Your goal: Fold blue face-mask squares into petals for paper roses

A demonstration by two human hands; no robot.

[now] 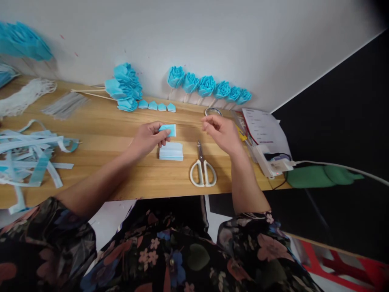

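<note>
two hands are at work over one wooden tabletop (pixel 146 178). the left hand (pixel 148 136), at the centre of the frame, pinches one small blue folded piece (pixel 170 128) between thumb and fingers; the piece sticks out past the fingertips toward the right of the frame. the right hand (pixel 223 132), right of centre, is apart from that piece, its fingers curled and its thumb near the index fingertip; whether the tips touch, i cannot tell.

just below the held piece lies one stack of pale blue pieces (pixel 171 151), its layers too thin to count. one pair of scissors (pixel 201 157) with white handles lies at lower centre, blades toward the top, between the two forearms. above the left hand, four small folded pieces (pixel 153 106) sit in a row. to their left lies one bunch of blue flowers (pixel 124 87), overlapping too much to count. six blue flowers on stems (pixel 207 86) lean on the wall at upper centre, with one roll of tape (pixel 213 108) below them, just above the right hand. at the left of the frame are a heap of cut strips (pixel 45 142), one bundle of grey wires (pixel 65 105) and a hank of white cords (pixel 27 95), none countable.
</note>
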